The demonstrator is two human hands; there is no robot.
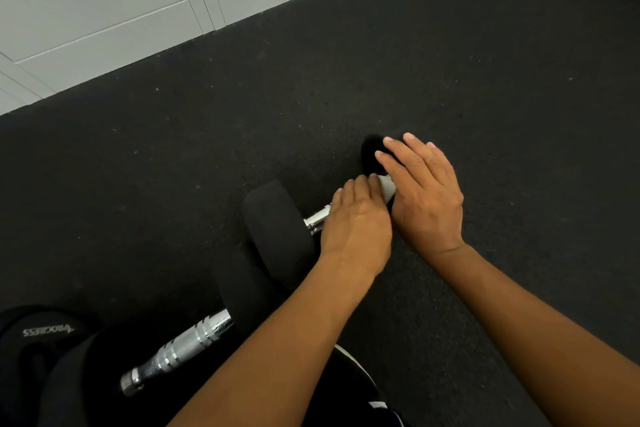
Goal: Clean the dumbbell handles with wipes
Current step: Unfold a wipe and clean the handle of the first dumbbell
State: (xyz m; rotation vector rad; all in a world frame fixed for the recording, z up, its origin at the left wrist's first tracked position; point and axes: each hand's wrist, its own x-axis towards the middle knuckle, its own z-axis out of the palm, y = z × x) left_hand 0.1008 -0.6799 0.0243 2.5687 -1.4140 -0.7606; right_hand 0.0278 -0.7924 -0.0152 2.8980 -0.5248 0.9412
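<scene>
The wiping step was under way: a white wipe point(387, 186) was gripped around the handle point(318, 218) of the far dumbbell point(273, 218) on the floor point(450, 62) by the left hand point(356, 229), the right hand point(424, 194) was laid flat and open on its far end, and rubbing along the handle was likely needed next.

Left hand point(356, 218) curls knuckles-up, fingers bent down; right hand point(424, 194) lies just right of it, fingers straight, 2 forearms reaching forward.

The scene is seen through one wide-angle camera worn on the head, aimed forward and steeply down at close range onto the dark floor point(485, 62), with grey lockers point(104, 21) caught at the upper left edge.
</scene>
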